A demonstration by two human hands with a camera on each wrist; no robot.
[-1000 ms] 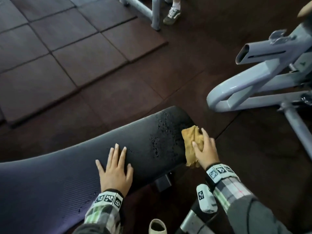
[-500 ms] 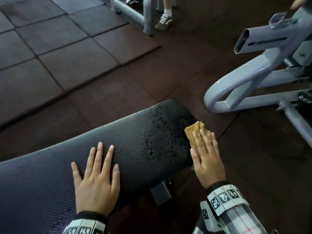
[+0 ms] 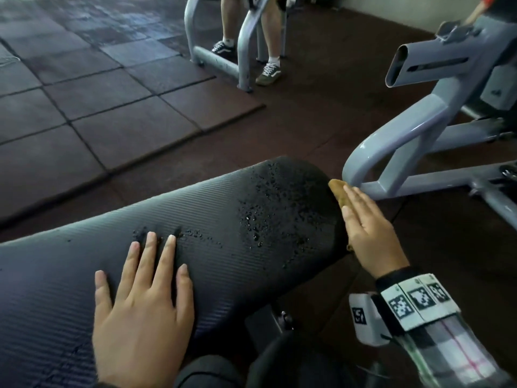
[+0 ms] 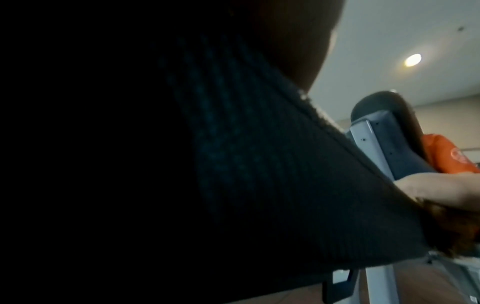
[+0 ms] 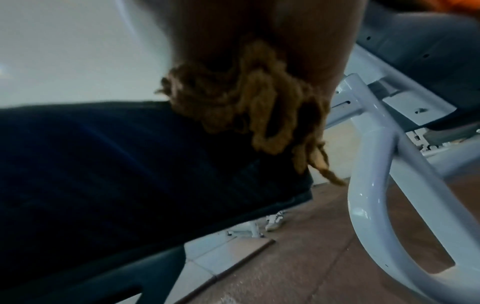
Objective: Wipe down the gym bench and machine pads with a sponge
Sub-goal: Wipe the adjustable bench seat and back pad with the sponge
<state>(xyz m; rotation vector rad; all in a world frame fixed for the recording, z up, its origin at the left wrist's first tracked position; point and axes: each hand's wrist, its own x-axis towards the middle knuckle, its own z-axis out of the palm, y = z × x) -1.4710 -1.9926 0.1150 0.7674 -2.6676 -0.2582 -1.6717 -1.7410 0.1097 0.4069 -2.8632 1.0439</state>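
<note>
A black ribbed bench pad (image 3: 212, 233) runs across the head view, with water droplets on its right end. My left hand (image 3: 142, 312) lies flat on the pad's top, fingers straight and spread. My right hand (image 3: 366, 228) presses a tan cloth-like sponge (image 3: 337, 193) against the pad's right end face with straight fingers. In the right wrist view the tan sponge (image 5: 249, 98) bunches under my palm against the dark pad (image 5: 103, 164). The left wrist view is mostly dark pad (image 4: 233, 164), with my right hand (image 4: 439, 191) at its far edge.
A pale grey machine frame (image 3: 391, 152) curves close to the right of the pad's end. Another person's legs and sneakers (image 3: 268, 71) stand by a grey rack (image 3: 243, 49) at the back. Brown rubber floor tiles (image 3: 84, 107) lie to the left.
My right hand has slid the sponge farther along the pad's end face, away from me. My left hand has stayed flat on the pad. The head view has tilted up.
</note>
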